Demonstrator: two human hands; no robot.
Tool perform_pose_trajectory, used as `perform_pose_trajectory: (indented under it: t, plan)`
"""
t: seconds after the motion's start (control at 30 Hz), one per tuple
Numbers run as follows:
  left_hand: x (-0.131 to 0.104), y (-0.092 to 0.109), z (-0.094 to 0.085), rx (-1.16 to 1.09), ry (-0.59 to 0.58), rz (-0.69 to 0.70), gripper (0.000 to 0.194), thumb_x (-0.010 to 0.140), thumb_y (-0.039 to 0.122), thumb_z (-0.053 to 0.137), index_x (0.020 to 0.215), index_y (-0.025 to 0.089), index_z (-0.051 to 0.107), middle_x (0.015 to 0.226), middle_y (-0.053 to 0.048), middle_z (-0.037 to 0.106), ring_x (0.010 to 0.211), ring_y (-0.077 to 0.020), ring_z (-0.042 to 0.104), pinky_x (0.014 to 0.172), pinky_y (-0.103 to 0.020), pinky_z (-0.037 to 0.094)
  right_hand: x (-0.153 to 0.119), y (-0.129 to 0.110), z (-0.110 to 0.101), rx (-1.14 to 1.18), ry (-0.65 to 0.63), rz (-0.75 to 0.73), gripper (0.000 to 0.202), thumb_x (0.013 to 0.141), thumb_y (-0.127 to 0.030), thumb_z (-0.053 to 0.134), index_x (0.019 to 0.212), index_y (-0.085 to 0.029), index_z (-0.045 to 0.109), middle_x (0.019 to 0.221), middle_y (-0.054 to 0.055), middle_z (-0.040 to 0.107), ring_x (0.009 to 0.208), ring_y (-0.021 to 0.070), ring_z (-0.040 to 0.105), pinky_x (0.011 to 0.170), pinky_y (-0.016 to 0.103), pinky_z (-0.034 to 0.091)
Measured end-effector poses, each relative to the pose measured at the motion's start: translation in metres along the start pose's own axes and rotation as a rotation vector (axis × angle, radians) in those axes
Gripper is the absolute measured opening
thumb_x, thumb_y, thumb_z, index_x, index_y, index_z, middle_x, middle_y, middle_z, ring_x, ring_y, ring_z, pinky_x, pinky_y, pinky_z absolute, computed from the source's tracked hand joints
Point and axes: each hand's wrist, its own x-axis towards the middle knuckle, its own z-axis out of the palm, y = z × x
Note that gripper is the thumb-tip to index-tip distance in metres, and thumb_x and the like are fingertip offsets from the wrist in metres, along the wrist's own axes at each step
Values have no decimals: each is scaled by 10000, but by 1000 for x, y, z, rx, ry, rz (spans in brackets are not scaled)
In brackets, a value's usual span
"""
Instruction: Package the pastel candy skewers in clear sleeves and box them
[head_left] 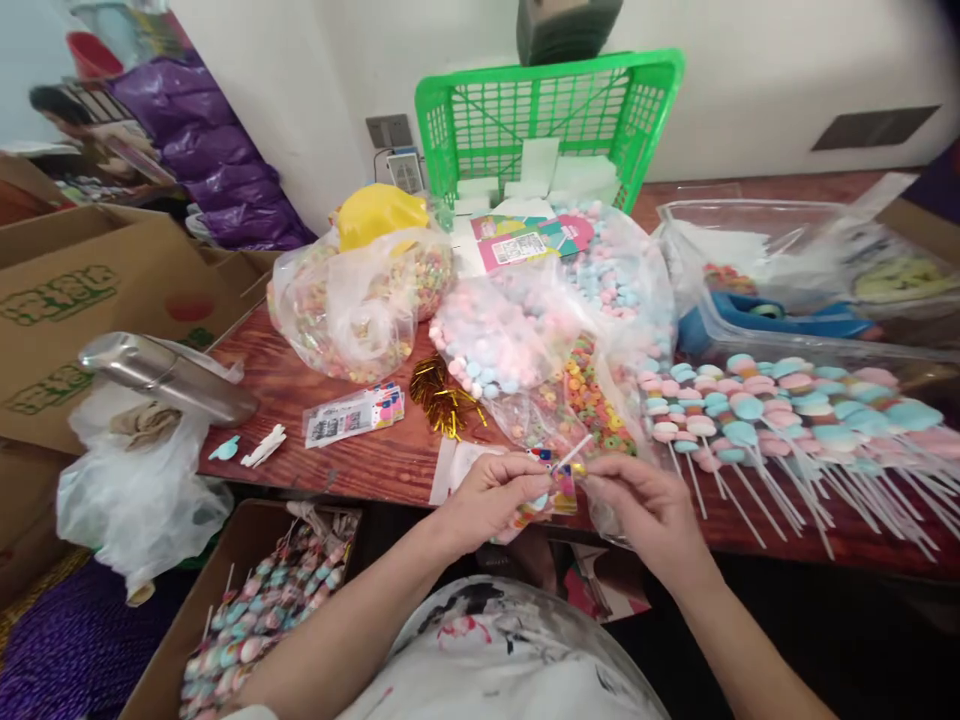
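Over the table's front edge, my left hand (pixel 487 495) is closed around a marshmallow skewer in a printed clear wrapper. Its white stick (pixel 574 452) points up and to the right. My right hand (pixel 649 505) pinches a gold twist tie (pixel 577 469) beside the stick, at the wrapper's neck. Part of the skewer is hidden by my left fingers. Beyond my hands lies a bundle of gold twist ties (pixel 441 397). Flat printed wrappers (pixel 356 412) rest to its left. Many unwrapped marshmallow skewers (pixel 742 435) are heaped at the right, sticks toward me.
Bags of marshmallows (pixel 499 335) and gummy rings (pixel 341 310) stand behind, before a green basket (pixel 551 105). A clear bin (pixel 757 215) is at the right. A steel flask (pixel 169 375) stands left. Below, a carton (pixel 161 635) holds wrapped skewers. Another person (pixel 97 140) sits far left.
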Motion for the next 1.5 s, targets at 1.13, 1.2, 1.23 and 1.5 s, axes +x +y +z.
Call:
perform_pose_trajectory:
  t: [1.13,1.2,1.23,1.5]
  plan:
    - [-10,-6,8,266,-250,9,320,722,415,670,566,137,641,521,7,511,418,-72,401,406,-206,271,-19,8,4,428,-511,363,329,720,-474,729,683,-180,586,562,-40,547,479,93,472,478,220,384]
    - [-11,-5,7,125,-313,-246,276,642,403,722,623,130,686,484,6,548,339,-67,398,331,-190,235,-17,-1,-3,275,-656,214,328,809,-478,642,683,-189,550,609,-24,556,523,111,488,506,239,392]
    - [-11,-6,6,65,-332,-322,259,611,381,741,631,126,697,475,2,566,322,-71,414,309,-183,243,-16,-6,-6,142,-684,56,295,862,-430,586,694,-190,549,644,-9,565,573,125,502,543,256,405]
    - [1,-17,-6,-125,-668,-541,128,562,191,763,612,92,699,573,-44,683,371,-130,574,305,-195,443,-24,-25,-12,-602,-548,-1097,257,897,-85,380,907,-145,630,701,62,569,680,186,455,687,389,429]
